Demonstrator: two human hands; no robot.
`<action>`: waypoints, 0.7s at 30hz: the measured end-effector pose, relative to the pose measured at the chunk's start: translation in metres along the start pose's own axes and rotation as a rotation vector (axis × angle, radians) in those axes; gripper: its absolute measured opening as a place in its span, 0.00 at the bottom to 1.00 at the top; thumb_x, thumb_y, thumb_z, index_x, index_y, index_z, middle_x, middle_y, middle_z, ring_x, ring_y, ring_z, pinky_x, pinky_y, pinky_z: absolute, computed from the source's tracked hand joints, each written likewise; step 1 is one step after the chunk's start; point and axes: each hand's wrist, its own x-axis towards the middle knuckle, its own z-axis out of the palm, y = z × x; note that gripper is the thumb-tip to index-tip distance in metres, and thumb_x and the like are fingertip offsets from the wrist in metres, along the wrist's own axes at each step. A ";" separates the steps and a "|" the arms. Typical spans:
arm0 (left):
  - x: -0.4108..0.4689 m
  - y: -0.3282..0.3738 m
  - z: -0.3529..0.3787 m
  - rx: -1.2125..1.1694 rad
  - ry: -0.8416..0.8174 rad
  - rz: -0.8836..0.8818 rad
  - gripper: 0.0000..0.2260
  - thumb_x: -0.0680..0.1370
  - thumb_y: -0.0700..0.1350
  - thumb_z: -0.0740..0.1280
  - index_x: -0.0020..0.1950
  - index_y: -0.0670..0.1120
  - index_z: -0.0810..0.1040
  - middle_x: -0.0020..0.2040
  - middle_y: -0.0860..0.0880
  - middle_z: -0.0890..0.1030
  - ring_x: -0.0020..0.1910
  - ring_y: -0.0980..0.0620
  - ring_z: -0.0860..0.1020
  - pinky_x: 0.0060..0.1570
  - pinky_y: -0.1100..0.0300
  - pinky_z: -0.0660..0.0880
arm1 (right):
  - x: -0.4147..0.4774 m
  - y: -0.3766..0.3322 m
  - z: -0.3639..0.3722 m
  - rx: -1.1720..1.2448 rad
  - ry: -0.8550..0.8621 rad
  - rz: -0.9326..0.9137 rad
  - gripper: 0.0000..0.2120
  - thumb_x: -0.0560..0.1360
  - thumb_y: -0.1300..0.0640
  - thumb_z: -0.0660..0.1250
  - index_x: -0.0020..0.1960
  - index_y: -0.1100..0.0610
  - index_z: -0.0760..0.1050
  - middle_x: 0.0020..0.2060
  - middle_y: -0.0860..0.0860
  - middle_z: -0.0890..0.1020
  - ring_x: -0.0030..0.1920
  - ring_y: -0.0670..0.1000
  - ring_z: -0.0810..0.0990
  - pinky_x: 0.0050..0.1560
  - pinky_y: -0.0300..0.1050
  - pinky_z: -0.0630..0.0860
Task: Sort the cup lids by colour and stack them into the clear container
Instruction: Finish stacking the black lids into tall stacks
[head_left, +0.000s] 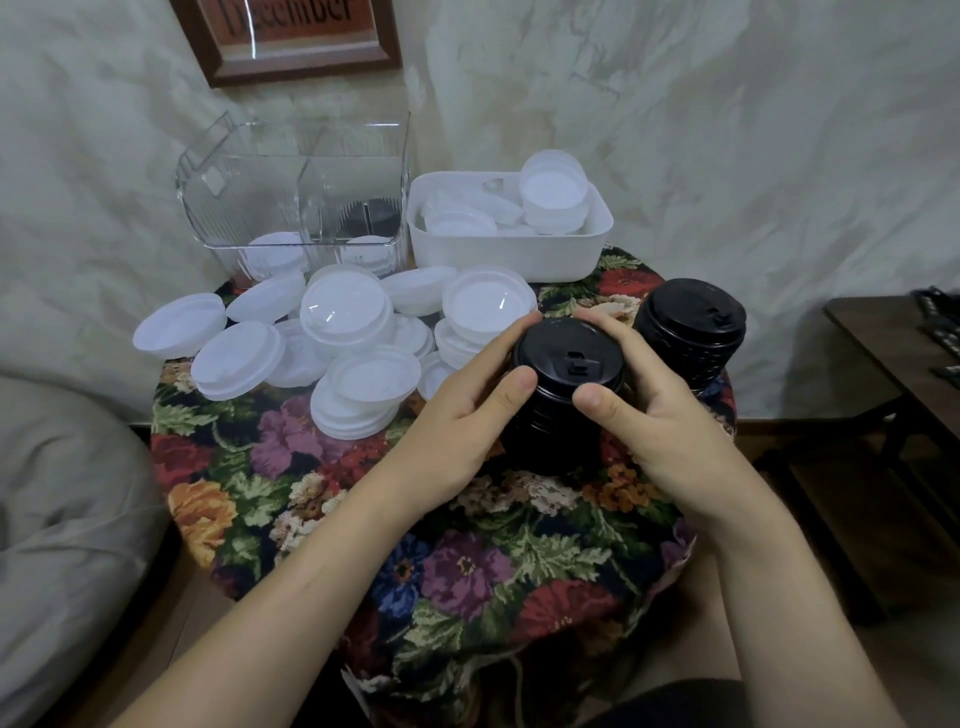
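Round table, floral cloth, carries all items. The clear container stands at its 11 o'clock edge, divided. Black lids show in the rear right compartment.

White bin at 12 o'clock, just beside the container, holds white lids. Loose white lids are heaped at 10 o'clock.

Held black lid stack sits right of centre, long axis near upright. A second black stack is just beside it at 2 o'clock.

Left hand and right hand both grasp the held stack from opposite sides.

Judgement: the container lies at 11 o'clock from the held stack, beyond the white heap, with the left hand nearer
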 end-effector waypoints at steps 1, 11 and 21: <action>-0.001 0.000 0.000 0.003 0.000 -0.001 0.25 0.83 0.53 0.59 0.81 0.51 0.64 0.76 0.56 0.72 0.75 0.63 0.68 0.74 0.63 0.65 | 0.000 0.001 0.002 0.009 0.010 0.005 0.31 0.76 0.41 0.72 0.76 0.44 0.67 0.68 0.41 0.78 0.70 0.43 0.75 0.71 0.44 0.72; 0.001 0.001 -0.004 0.054 -0.039 0.006 0.22 0.84 0.52 0.58 0.79 0.55 0.63 0.75 0.59 0.72 0.74 0.64 0.68 0.71 0.68 0.65 | -0.002 -0.001 0.002 0.023 -0.011 0.046 0.32 0.76 0.48 0.70 0.78 0.44 0.64 0.69 0.38 0.77 0.70 0.40 0.74 0.70 0.39 0.72; -0.008 0.024 -0.007 0.055 -0.053 -0.086 0.21 0.85 0.52 0.59 0.77 0.62 0.63 0.71 0.69 0.72 0.70 0.72 0.69 0.66 0.74 0.66 | -0.014 -0.015 0.000 0.105 -0.005 0.111 0.31 0.78 0.48 0.67 0.79 0.40 0.62 0.72 0.36 0.73 0.72 0.37 0.71 0.74 0.46 0.69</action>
